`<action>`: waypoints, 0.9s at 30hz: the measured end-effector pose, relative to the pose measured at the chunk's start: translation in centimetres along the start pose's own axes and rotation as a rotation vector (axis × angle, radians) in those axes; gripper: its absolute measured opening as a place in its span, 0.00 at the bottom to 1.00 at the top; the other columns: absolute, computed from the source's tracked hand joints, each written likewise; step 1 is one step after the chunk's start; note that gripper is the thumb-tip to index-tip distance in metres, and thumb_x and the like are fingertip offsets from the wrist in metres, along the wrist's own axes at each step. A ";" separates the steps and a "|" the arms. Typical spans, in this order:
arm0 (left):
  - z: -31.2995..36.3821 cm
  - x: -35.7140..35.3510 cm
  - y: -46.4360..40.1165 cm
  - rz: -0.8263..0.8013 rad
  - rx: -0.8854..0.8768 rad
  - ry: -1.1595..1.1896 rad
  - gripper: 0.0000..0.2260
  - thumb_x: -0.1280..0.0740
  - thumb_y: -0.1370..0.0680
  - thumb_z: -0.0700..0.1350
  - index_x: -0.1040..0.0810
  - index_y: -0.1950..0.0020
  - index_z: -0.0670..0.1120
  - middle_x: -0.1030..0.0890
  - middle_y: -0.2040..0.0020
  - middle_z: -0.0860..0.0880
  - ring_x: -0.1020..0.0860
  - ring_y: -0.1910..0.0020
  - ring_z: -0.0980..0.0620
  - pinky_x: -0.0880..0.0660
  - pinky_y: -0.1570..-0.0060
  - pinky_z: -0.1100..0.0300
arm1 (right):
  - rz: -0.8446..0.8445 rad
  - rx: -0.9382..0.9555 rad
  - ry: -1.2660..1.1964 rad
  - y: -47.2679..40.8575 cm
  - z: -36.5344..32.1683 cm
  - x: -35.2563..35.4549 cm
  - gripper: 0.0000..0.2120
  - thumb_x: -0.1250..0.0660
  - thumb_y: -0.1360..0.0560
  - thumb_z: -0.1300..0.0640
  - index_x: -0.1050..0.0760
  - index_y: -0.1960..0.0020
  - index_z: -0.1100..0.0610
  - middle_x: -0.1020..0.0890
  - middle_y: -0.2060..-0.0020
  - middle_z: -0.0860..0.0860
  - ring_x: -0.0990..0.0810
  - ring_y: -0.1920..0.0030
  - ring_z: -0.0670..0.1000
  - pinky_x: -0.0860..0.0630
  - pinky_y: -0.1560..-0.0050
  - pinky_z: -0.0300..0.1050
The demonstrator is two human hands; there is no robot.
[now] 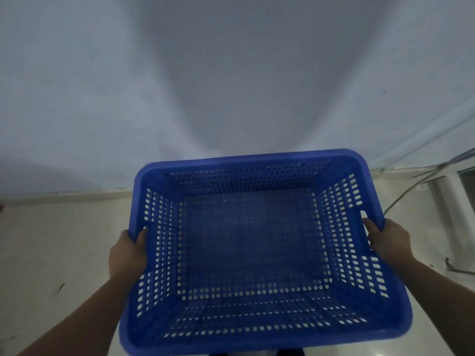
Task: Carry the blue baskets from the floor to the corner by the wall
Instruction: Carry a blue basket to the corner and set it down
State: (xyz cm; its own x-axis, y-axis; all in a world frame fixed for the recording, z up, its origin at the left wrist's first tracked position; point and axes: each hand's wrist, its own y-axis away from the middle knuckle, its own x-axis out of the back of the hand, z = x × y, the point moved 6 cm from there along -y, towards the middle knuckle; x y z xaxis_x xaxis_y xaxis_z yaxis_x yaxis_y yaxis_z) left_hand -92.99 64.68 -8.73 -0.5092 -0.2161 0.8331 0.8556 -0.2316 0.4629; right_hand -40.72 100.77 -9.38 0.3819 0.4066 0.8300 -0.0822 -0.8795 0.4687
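Head view: I am gripping an empty blue basket [252, 242] with left hand [128, 255] and right hand [385, 240] clamping its rim, nearing the wall [231, 73]; set-down is pending.

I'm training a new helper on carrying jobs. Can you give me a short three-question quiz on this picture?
1. True or false: the blue basket has things inside it.
2. Which grips the basket? A) left hand only B) right hand only C) both hands, one on each side rim
3. What stands straight ahead, beyond the basket's far rim?

Key:
1. False; it is empty, and the floor shows through its holes.
2. C; the fingers of the right hand curl over the rim by a handle slot.
3. A plain pale wall, meeting the floor.
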 end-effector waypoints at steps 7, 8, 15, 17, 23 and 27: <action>-0.9 -2.8 -0.7 -0.020 0.050 0.040 0.20 0.40 0.18 0.58 0.30 0.49 0.40 0.20 0.54 0.38 0.21 0.56 0.36 0.23 0.54 0.41 | -0.015 -0.020 -0.029 -0.8 1.4 -2.4 0.24 0.39 0.20 0.41 0.24 0.52 0.64 0.17 0.59 0.62 0.20 0.61 0.62 0.27 0.59 0.52; -1.0 -2.8 -0.7 -0.047 0.064 0.038 0.19 0.40 0.18 0.58 0.31 0.47 0.40 0.21 0.52 0.37 0.21 0.55 0.35 0.24 0.54 0.41 | -0.026 -0.023 -0.034 -0.7 1.4 -2.4 0.24 0.39 0.21 0.40 0.25 0.50 0.64 0.17 0.57 0.62 0.19 0.59 0.62 0.25 0.57 0.53; 8.2 5.4 3.3 -0.207 -0.260 -0.443 0.29 0.34 0.21 0.57 0.36 0.25 0.44 0.27 0.31 0.40 0.27 0.34 0.37 0.29 0.36 0.42 | -0.136 0.112 0.107 4.2 -5.9 4.3 0.37 0.39 0.21 0.39 0.43 0.22 0.62 0.30 0.30 0.67 0.29 0.32 0.68 0.31 0.35 0.60; 13.7 9.8 6.5 -0.198 -0.390 -0.483 0.30 0.38 0.20 0.58 0.38 0.22 0.46 0.30 0.26 0.43 0.29 0.30 0.39 0.30 0.33 0.43 | -0.182 0.218 0.150 7.1 -10.1 8.2 0.38 0.42 0.23 0.35 0.43 0.21 0.57 0.31 0.28 0.64 0.31 0.30 0.65 0.33 0.31 0.58; 27.9 28.2 19.9 -0.137 -0.621 -0.651 0.33 0.46 0.18 0.62 0.45 0.18 0.46 0.43 0.18 0.45 0.40 0.21 0.44 0.40 0.25 0.48 | -0.203 0.483 0.242 17.9 -25.9 28.1 0.41 0.45 0.22 0.32 0.51 0.18 0.54 0.44 0.20 0.56 0.46 0.21 0.57 0.48 0.22 0.54; 37.1 43.5 29.7 -0.062 -0.760 -0.714 0.33 0.48 0.18 0.64 0.47 0.17 0.47 0.45 0.17 0.47 0.42 0.20 0.46 0.43 0.22 0.49 | -0.077 0.663 0.362 27.1 -35.1 45.0 0.42 0.46 0.24 0.30 0.52 0.18 0.51 0.45 0.20 0.55 0.46 0.21 0.57 0.47 0.22 0.57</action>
State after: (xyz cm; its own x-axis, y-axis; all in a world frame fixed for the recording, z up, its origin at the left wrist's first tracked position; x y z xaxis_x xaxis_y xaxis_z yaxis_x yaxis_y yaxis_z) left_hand -86.29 83.63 52.52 -0.1655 0.3700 0.9142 0.4196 -0.8125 0.4048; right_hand -58.07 103.91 51.26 0.0290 0.4286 0.9030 0.5467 -0.7631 0.3446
